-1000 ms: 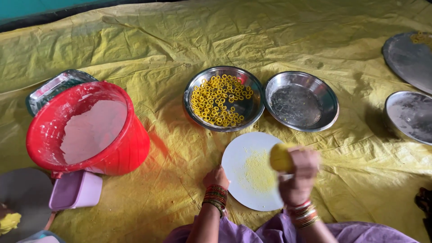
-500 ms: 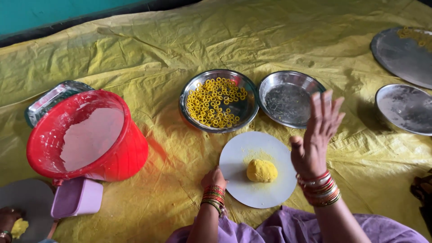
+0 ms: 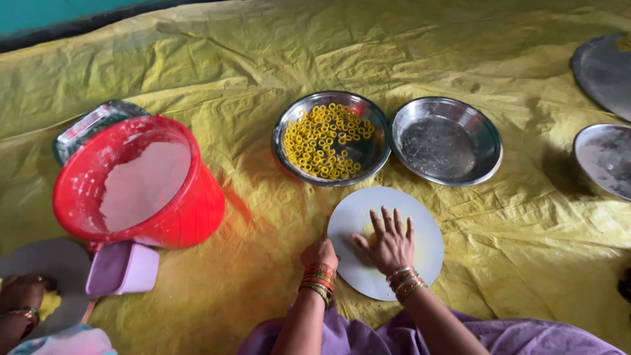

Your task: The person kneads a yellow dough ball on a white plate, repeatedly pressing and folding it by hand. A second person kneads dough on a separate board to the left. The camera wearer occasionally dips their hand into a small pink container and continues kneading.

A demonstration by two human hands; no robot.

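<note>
A lump of yellow dough is pressed flat under the right hand on a round white board, which lies on the crumpled yellow plastic sheet near the lower middle of the head view. Only a small edge of the dough is seen, beside the thumb; the rest is hidden by the palm. The right hand is spread open, fingers splayed, palm down on the dough, so nothing is grasped. The left hand is curled into a loose fist at the left rim of the board, touching or just beside it; whether anything is held inside it cannot be told. Stacked red and gold bangles are worn on both wrists, and purple cloth is seen at the lower edge.

Just beyond the board, a round steel bowl of small yellow dough rings is set, and an empty round steel bowl stands touching it on the right. Further right, two flat steel plates are cut off by the picture's edge. To the left, a red plastic bucket holding white flour is seen, with a clear lidded container behind it and a small lilac plastic scoop just in front of it. In the lower left corner, another person's hand rests on a second round board with a bit of yellow dough.
</note>
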